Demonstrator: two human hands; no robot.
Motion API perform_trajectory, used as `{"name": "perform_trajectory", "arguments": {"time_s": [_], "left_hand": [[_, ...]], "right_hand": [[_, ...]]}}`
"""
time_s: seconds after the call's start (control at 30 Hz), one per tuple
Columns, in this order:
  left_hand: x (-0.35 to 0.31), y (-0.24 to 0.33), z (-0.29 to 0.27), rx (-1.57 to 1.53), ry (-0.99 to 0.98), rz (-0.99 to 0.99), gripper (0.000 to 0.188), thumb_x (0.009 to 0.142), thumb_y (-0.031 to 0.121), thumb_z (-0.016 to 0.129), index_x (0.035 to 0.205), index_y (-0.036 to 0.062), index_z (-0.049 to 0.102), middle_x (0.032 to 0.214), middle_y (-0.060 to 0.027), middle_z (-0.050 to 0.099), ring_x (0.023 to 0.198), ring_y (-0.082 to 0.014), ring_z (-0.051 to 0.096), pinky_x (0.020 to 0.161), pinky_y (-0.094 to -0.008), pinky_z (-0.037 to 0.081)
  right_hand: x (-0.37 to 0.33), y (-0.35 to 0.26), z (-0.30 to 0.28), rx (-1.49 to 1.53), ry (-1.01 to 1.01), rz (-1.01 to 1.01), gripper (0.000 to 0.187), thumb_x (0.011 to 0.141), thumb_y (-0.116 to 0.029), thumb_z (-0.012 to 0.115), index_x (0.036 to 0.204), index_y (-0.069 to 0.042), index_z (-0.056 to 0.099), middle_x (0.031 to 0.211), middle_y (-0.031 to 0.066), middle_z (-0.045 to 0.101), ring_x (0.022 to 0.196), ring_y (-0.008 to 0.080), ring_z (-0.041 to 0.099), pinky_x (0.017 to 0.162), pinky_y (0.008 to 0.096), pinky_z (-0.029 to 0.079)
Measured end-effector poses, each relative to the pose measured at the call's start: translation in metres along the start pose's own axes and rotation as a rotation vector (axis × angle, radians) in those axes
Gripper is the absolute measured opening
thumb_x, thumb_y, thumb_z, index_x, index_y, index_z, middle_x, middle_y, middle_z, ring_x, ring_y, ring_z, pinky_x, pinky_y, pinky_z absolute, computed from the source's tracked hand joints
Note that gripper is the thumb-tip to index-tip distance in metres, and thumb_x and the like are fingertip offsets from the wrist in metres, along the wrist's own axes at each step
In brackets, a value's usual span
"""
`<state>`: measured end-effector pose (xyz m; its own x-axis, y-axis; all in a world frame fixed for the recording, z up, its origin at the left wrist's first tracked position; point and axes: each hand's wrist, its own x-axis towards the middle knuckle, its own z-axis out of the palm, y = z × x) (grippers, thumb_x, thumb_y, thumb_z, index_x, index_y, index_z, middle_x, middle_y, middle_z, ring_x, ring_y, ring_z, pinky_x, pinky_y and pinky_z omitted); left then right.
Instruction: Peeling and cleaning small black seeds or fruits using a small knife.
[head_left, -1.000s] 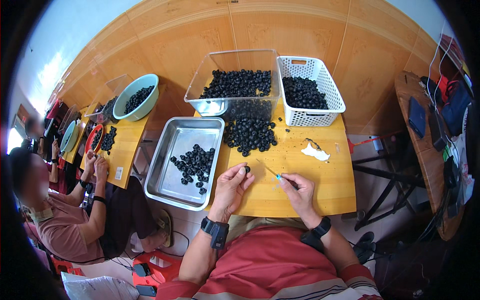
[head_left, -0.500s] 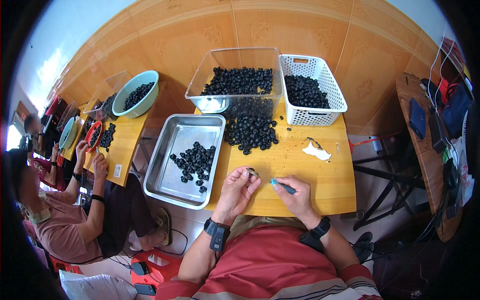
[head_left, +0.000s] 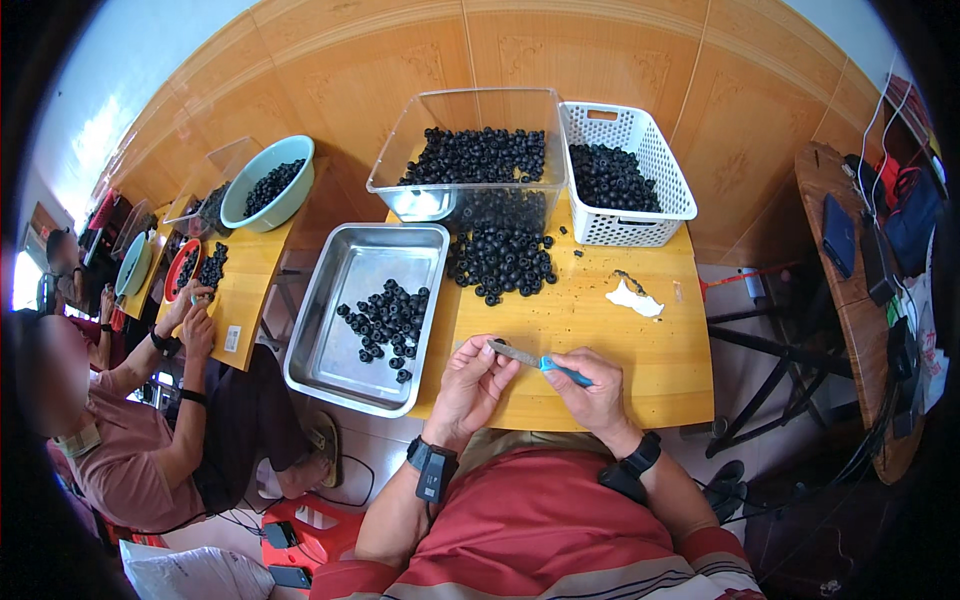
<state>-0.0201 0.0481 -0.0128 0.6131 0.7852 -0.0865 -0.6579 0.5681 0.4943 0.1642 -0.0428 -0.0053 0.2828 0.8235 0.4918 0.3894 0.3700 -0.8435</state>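
My right hand (head_left: pixel 588 385) is closed round the blue handle (head_left: pixel 567 371) of a small knife. Its grey blade (head_left: pixel 517 354) points left, and the tip reaches the fingertips of my left hand (head_left: pixel 474 385). Those fingers are pinched on a small dark piece, largely hidden by the fingers and blade; it looks like one of the black ring-shaped parts around me. Beyond my hands, a heap of these black parts (head_left: pixel 500 268) lies on the yellow table (head_left: pixel 590 330). To the left, a metal tray (head_left: pixel 335 262) holds more of them.
At the back stand a clear plastic bin (head_left: pixel 400 165) and a white perforated basket (head_left: pixel 632 232), both holding black parts. A white scrap (head_left: pixel 634 300) lies on the right of the table. A co-worker (head_left: pixel 135 440) sits at the left table, near a light green basin (head_left: pixel 300 195).
The knife blade has turned so its long grey side shows, and it now meets my left fingertips. My hands have hardly shifted. The co-worker's head and hands have moved slightly.
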Motion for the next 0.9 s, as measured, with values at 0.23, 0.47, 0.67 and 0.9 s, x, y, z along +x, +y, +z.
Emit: {"name": "perform_trajectory", "arguments": {"time_s": [0.23,0.47,0.67,0.9], "left_hand": [[-0.003,0.003,0.0,0.045,0.008,0.021,0.011,0.102,0.008,0.058,0.11,0.0031,0.063,0.099,-0.0057,0.068,0.089,-0.0136,0.067,0.091,-0.0354,0.061],[-0.007,0.01,0.01,0.091,-0.02,0.041,0.011,0.101,0.008,0.06,0.109,0.0027,0.065,0.099,-0.0049,0.068,0.088,-0.0134,0.066,0.09,-0.0365,0.062],[-0.009,0.013,0.007,0.086,0.017,0.058,0.012,0.1,0.008,0.061,0.11,0.0024,0.065,0.098,-0.0054,0.068,0.088,-0.0141,0.067,0.089,-0.0366,0.062],[-0.01,0.011,0.006,0.071,0.01,0.053,0.012,0.1,0.008,0.06,0.11,0.0025,0.065,0.096,-0.0063,0.069,0.087,-0.0147,0.068,0.089,-0.0361,0.062]], "right_hand": [[-0.001,0.002,0.001,0.007,-0.012,0.021,0.019,0.087,-0.009,0.078,0.101,0.003,0.073,0.084,0.013,0.07,0.071,0.0182,0.066,0.064,0.0286,0.052],[0.005,-0.001,-0.002,0.066,0.047,0.123,0.017,0.089,-0.006,0.075,0.102,0.005,0.072,0.086,0.0115,0.071,0.076,0.0153,0.066,0.068,0.0261,0.051],[0.0,0.003,-0.001,0.108,-0.017,0.057,0.017,0.089,-0.009,0.076,0.099,0.004,0.073,0.087,0.0124,0.071,0.074,0.0156,0.066,0.067,0.0266,0.051],[0.001,0.002,0.0,0.107,-0.048,0.014,0.016,0.088,-0.009,0.077,0.098,0.003,0.073,0.083,0.0124,0.071,0.07,0.016,0.066,0.063,0.0274,0.051]]}}
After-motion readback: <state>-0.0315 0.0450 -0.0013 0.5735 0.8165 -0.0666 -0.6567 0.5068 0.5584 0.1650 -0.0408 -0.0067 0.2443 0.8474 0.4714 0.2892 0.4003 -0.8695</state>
